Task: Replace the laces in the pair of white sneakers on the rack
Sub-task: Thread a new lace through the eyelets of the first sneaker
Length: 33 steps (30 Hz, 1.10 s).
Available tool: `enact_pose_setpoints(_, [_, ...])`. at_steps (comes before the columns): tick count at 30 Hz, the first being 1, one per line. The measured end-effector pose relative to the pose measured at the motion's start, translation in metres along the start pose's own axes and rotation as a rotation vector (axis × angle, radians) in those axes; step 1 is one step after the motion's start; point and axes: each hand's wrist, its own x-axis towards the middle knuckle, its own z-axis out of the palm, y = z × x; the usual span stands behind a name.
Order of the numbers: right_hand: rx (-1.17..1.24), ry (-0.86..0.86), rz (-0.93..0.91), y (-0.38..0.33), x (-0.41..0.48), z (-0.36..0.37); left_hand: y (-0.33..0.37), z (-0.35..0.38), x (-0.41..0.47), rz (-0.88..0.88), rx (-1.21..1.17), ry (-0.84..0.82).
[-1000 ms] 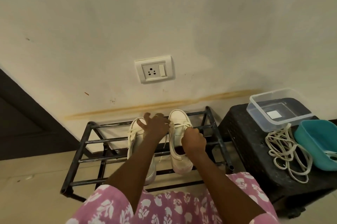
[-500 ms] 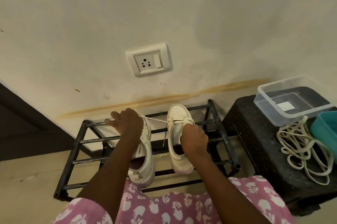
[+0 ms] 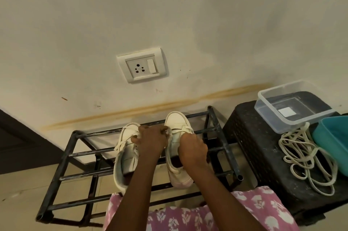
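Left hand (image 3: pixel 150 142) fingers curled, pinching lace (image 3: pixel 169 132) of right white sneaker (image 3: pixel 176 119); right hand (image 3: pixel 192 148) fingers clenched gripping that sneaker on black rack (image 3: pixel 90 151).

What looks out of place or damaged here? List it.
A brown streaky stain runs along the wall above the rack. Loose laces lie tangled on the black stool. The left sneaker sits out of line with the right sneaker, its lace loose.

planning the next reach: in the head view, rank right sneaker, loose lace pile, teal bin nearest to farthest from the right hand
From the right hand:
1. right sneaker, on the rack, gripped by that hand.
2. loose lace pile, on the black stool to the right.
3. teal bin, far right, past the laces.
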Motion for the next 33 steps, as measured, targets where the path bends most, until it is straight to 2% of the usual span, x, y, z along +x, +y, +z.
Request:
enact_pose_setpoints(4, [-0.013,-0.007,0.0,-0.002,0.001,-0.001,-0.003,0.0,0.0,0.008,-0.097,0.068])
enact_pose_setpoints(7, [-0.009,-0.037,0.0,-0.003,0.0,-0.003,-0.007,-0.007,0.002,-0.003,-0.064,0.075])
enact_pose_setpoints(10, [-0.012,-0.058,-0.001,-0.004,0.001,-0.005,-0.015,-0.017,0.002,-0.091,0.068,0.126])
enact_pose_setpoints(12, [-0.004,-0.07,0.001,-0.004,0.001,-0.005,-0.02,-0.028,0.001,-0.206,0.124,0.216])
enact_pose_setpoints(15, [0.003,-0.07,-0.001,-0.004,0.001,-0.006,-0.035,-0.041,0.005,-0.326,0.059,0.324])
enact_pose_setpoints(17, [0.003,-0.068,-0.002,-0.004,0.001,-0.007,-0.045,-0.046,0.007,-0.364,0.011,0.321])
enact_pose_setpoints(20, [0.005,-0.071,-0.003,-0.004,0.001,-0.007,-0.048,-0.048,0.003,-0.437,0.092,0.275])
enact_pose_setpoints(24, [0.022,-0.06,0.01,-0.003,0.003,-0.009,-0.028,-0.04,0.004,-0.159,0.076,0.198])
enact_pose_setpoints(26, [0.031,-0.058,0.012,-0.003,0.003,-0.009,-0.013,-0.032,0.002,-0.004,0.1,0.037])
enact_pose_setpoints(29, [0.028,-0.041,0.017,-0.002,0.003,-0.011,-0.002,-0.018,-0.003,0.097,0.127,-0.117])
enact_pose_setpoints(33, [0.052,-0.016,0.016,-0.001,0.004,-0.011,-0.006,-0.019,-0.001,0.168,0.176,-0.032])
